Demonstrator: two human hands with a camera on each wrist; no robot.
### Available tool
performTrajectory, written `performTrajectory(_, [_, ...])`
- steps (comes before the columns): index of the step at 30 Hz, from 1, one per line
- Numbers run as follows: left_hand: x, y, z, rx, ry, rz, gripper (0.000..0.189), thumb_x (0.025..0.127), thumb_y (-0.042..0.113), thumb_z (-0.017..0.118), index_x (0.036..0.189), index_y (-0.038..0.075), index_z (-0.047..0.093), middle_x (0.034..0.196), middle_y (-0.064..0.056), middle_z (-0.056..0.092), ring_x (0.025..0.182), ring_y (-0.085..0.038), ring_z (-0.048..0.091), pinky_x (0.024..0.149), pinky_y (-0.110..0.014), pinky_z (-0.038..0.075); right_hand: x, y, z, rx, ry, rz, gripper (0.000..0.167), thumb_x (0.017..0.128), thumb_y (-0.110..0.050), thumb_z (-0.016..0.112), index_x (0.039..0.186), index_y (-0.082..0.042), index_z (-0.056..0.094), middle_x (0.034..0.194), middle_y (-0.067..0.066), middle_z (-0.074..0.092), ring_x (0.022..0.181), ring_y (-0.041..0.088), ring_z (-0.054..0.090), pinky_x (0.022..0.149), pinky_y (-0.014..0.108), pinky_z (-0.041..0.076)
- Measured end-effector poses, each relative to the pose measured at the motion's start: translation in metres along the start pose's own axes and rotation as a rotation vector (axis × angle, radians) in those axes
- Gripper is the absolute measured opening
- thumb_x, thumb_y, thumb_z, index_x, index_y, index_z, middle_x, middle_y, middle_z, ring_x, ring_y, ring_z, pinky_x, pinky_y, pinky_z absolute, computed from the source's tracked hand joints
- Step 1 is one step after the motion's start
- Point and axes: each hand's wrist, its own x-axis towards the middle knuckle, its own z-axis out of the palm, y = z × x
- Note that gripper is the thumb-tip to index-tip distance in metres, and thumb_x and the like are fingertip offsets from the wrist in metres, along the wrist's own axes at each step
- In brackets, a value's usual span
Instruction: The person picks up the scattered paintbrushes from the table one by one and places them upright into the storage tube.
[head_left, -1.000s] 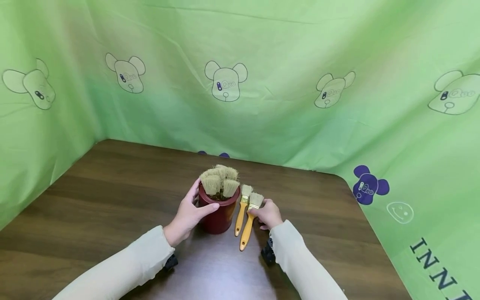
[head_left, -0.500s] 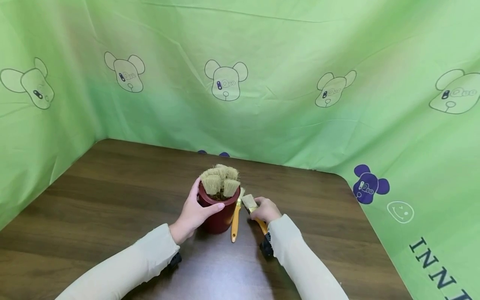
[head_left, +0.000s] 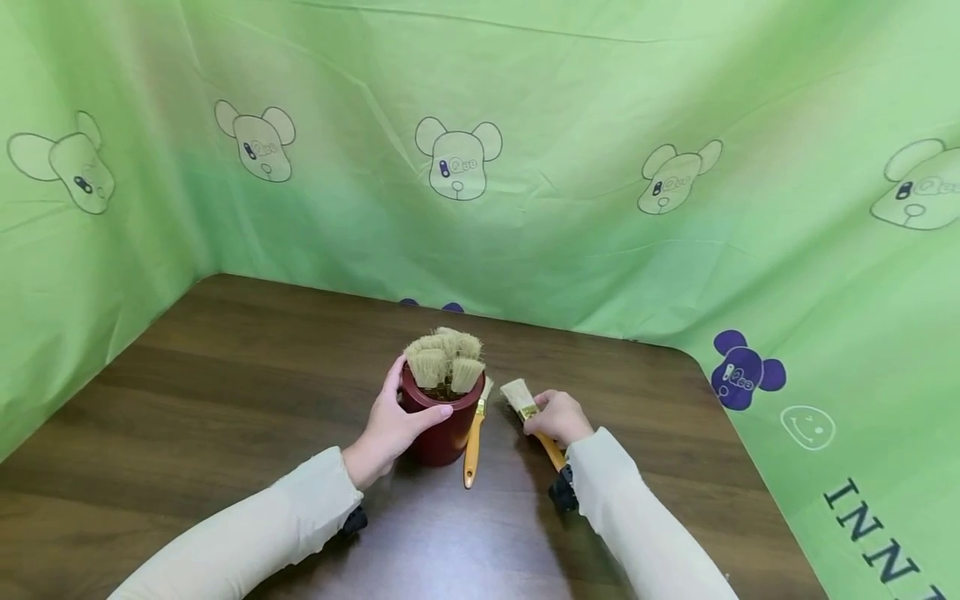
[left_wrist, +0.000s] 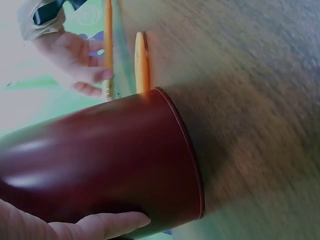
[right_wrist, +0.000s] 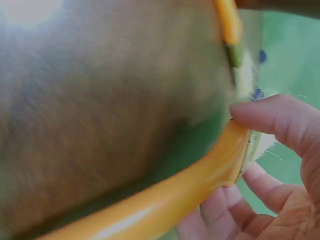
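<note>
A dark red cylindrical pot [head_left: 442,437] stands upright, with the bristle heads of several brushes [head_left: 427,367] sticking out of its top. My left hand [head_left: 388,427] grips its left side, thumb across the front below the rim. On the right, my right hand [head_left: 558,417] pinches a paintbrush [head_left: 551,450] near its metal band, between thumb and fingers. That brush has a yellow handle and pale bristles pointing away to the upper left. A second yellow-handled paintbrush [head_left: 472,454] lies beside the pot, its bristles partly hidden behind it.
Everything rests on a dark wood-grain table [head_left: 285,392]. Green cloth [head_left: 360,208] printed with bear heads hangs behind it and along both sides. A black wrist camera [head_left: 563,490] sits under the right sleeve.
My right hand has taken up the wider paintbrush from beside the other one and drawn it to the right, turning it. The remaining brush has shifted closer to the pot. My left hand stays put.
</note>
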Motion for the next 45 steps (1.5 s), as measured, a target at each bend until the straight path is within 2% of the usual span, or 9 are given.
performTrajectory(3, [-0.001,0.0,-0.001,0.013,0.007,0.005,0.098,0.074,0.012,0.08,0.152,0.012,0.019,0.137,-0.021,0.04,0.125,-0.036,0.04,0.101,-0.055,0.033,-0.001,-0.003,-0.009,0.051,0.031,-0.04,0.054,0.065,-0.004,0.072,0.115,0.007,0.057,0.088,0.015,0.059,0.064,0.02,0.052,0.049,0.028,0.044])
performTrajectory(11, [-0.001,0.0,0.0,0.011,-0.016,-0.005,0.099,0.076,0.014,0.079,0.153,0.011,0.017,0.141,-0.021,0.038,0.126,-0.037,0.039,0.101,-0.055,0.033,-0.017,-0.012,-0.019,0.045,0.101,-0.215,0.053,0.067,-0.004,0.073,0.117,0.004,0.058,0.094,0.016,0.062,0.084,0.027,0.058,0.07,0.035,0.049])
performTrajectory(14, [0.0,0.002,0.0,0.018,-0.021,-0.008,0.099,0.076,0.014,0.079,0.153,0.012,0.016,0.142,-0.021,0.037,0.127,-0.037,0.039,0.102,-0.055,0.033,-0.028,-0.018,-0.02,0.084,0.127,-0.24,0.054,0.069,-0.005,0.074,0.119,0.004,0.058,0.097,0.017,0.061,0.09,0.029,0.058,0.073,0.037,0.049])
performTrajectory(18, [0.0,0.003,0.0,0.017,-0.036,-0.026,0.1,0.077,0.014,0.079,0.153,0.013,0.015,0.141,-0.021,0.036,0.128,-0.037,0.038,0.102,-0.056,0.032,-0.042,-0.022,-0.023,0.178,0.191,-0.226,0.054,0.071,-0.005,0.074,0.122,0.004,0.057,0.101,0.019,0.061,0.091,0.03,0.061,0.073,0.037,0.051])
performTrajectory(21, [0.001,0.004,0.001,0.013,-0.044,-0.035,0.099,0.077,0.014,0.078,0.153,0.014,0.015,0.141,-0.02,0.036,0.128,-0.036,0.038,0.102,-0.056,0.032,-0.051,-0.021,-0.023,0.3,0.261,-0.215,0.054,0.074,-0.003,0.074,0.123,0.004,0.055,0.104,0.021,0.061,0.087,0.026,0.062,0.07,0.029,0.051])
performTrajectory(25, [0.0,0.004,0.001,0.02,-0.043,-0.033,0.099,0.077,0.014,0.078,0.153,0.014,0.015,0.142,-0.02,0.037,0.127,-0.036,0.039,0.101,-0.056,0.033,-0.061,-0.024,-0.025,0.495,0.339,-0.226,0.056,0.077,0.002,0.072,0.127,0.007,0.049,0.105,0.018,0.056,0.082,0.011,0.058,0.066,0.018,0.05])
performTrajectory(30, [0.0,0.003,0.001,0.023,-0.037,-0.023,0.098,0.077,0.013,0.078,0.153,0.014,0.016,0.144,-0.02,0.036,0.129,-0.036,0.038,0.102,-0.056,0.032,-0.066,-0.039,-0.034,0.751,0.403,-0.257,0.057,0.078,0.01,0.067,0.129,0.009,0.041,0.101,0.008,0.048,0.08,0.005,0.054,0.065,0.019,0.053])
performTrajectory(37, [-0.001,0.001,0.0,0.011,-0.04,-0.022,0.099,0.078,0.013,0.077,0.154,0.014,0.014,0.147,-0.021,0.034,0.131,-0.036,0.036,0.103,-0.055,0.032,-0.069,-0.062,-0.048,1.074,0.414,-0.291,0.047,0.081,0.018,0.058,0.114,-0.008,0.038,0.098,0.006,0.042,0.078,0.008,0.054,0.064,0.024,0.055])
performTrajectory(45, [-0.002,0.002,-0.004,0.021,-0.038,-0.026,0.1,0.077,0.013,0.079,0.154,0.013,0.014,0.145,-0.022,0.035,0.129,-0.037,0.038,0.102,-0.055,0.033,-0.073,-0.093,-0.048,1.232,0.378,-0.343,0.05,0.083,0.018,0.057,0.117,-0.009,0.034,0.096,0.006,0.044,0.075,0.01,0.06,0.062,0.026,0.056])
